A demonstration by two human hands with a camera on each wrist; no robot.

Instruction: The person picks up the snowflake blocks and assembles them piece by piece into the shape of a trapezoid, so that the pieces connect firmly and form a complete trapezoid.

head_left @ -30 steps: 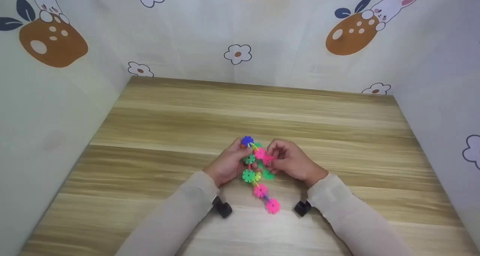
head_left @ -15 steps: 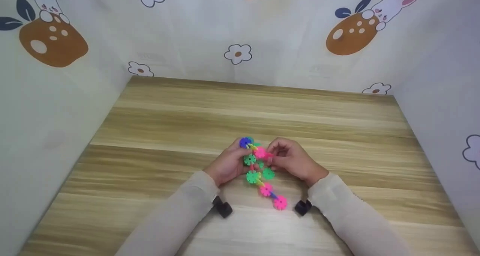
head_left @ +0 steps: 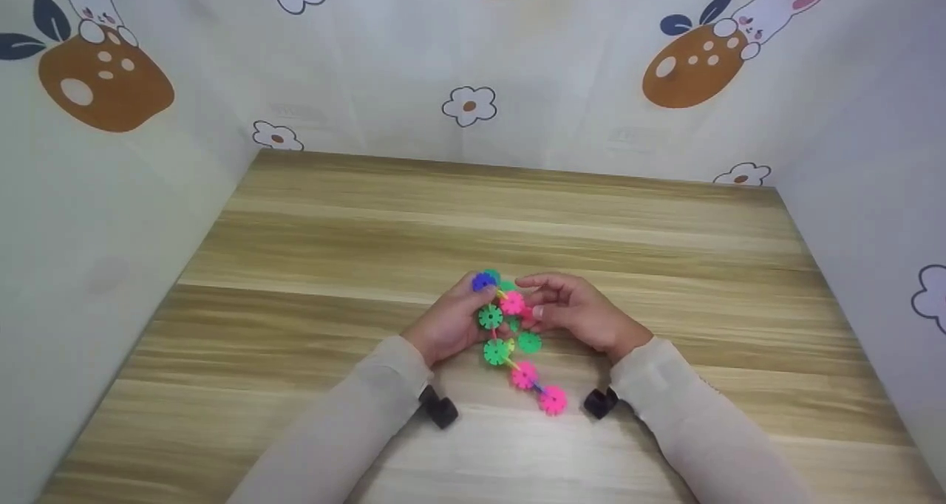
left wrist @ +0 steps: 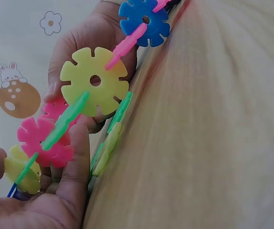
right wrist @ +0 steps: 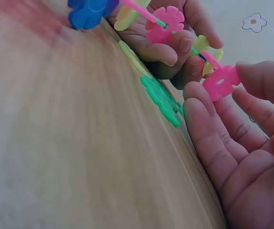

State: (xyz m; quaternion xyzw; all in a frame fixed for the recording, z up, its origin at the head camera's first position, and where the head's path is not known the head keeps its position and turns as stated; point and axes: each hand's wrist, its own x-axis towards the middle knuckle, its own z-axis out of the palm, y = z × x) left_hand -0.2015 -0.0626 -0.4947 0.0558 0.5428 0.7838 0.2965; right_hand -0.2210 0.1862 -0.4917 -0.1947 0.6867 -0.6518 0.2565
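Observation:
A chain of slotted plastic snowflake discs hangs between my hands, joined edge to edge in pink, green, yellow and blue. My left hand point(head_left: 452, 321) grips its upper part, the thumb by a blue disc point(head_left: 482, 283). My right hand point(head_left: 587, 313) pinches a pink disc point(right wrist: 221, 82) at the chain's right end between thumb and fingers, its index finger lifted off. Closer to the left wrist camera are a yellow disc point(left wrist: 82, 86) and a pink disc point(left wrist: 32, 138). Below the hands the chain's tail runs down to a pink disc point(head_left: 553, 400). Fingers hide some of the links.
Beneath the hands spreads a wood-grain table point(head_left: 332, 230). Pale walls point(head_left: 384, 68) printed with fruit, rabbits and flowers enclose its back and sides. Small black blocks point(head_left: 442, 413) sit by both wrists.
The chain's tail has swung right, then settled. My right index finger has straightened away from the pink disc, and that hand has shifted slightly right. The left hand keeps its grip.

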